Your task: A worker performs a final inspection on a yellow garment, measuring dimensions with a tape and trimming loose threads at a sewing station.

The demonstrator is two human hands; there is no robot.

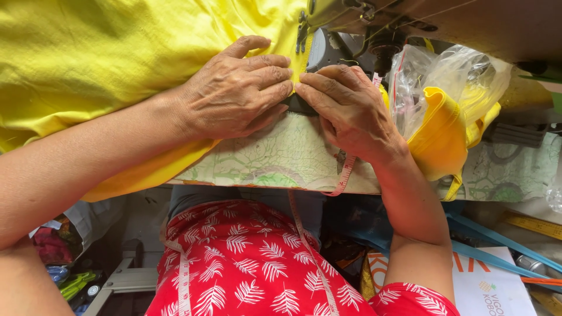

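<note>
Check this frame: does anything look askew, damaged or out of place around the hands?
Only minor things: a pink measuring tape dangles off the table edge under the right hand. Both hands, including the left hand, lie flat on yellow fabric.

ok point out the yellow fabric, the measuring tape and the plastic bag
yellow fabric [88, 52]: head view, on the broad crumpled spread left of the hands
measuring tape [345, 175]: head view, on the pink strip hanging over the table edge
plastic bag [462, 70]: head view, on its clear crinkled top
</note>
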